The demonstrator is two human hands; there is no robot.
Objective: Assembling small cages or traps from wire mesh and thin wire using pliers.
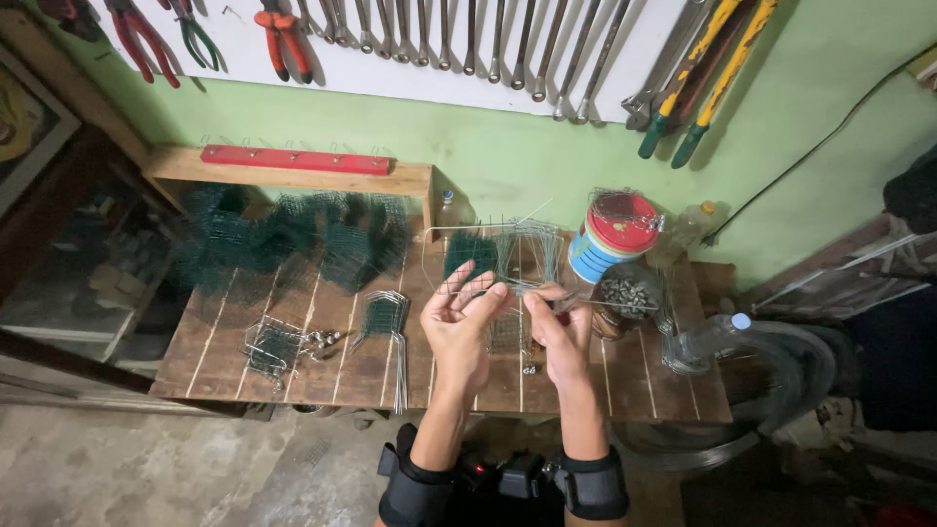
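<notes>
Up close, over the middle of a slatted wooden table (293,366), two bare hands meet around a thin bent wire (517,286). The left hand (457,327) is raised palm-up with its fingers (472,293) loosely curled and partly spread, their tips touching the wire where it runs across. The right hand (558,337) sits just beside it, thumb and forefinger pinched together on the same wire; whether the other fingers grip anything cannot be told. The wire hangs above the table, between the two hands, just in front of a small piece of green mesh (470,252) standing farther back. To the far left lies a larger heap of dark green mesh (283,234) under a wooden shelf with a red strip (293,159). Near the left edge rests a small wire cage (271,346), and beside it a bundle of bent wires (388,322). To the right stands a striped can with a red lid (615,234), and near it a bowl of small metal bits (625,298). Wrenches (468,39) hang on the far wall.
</notes>
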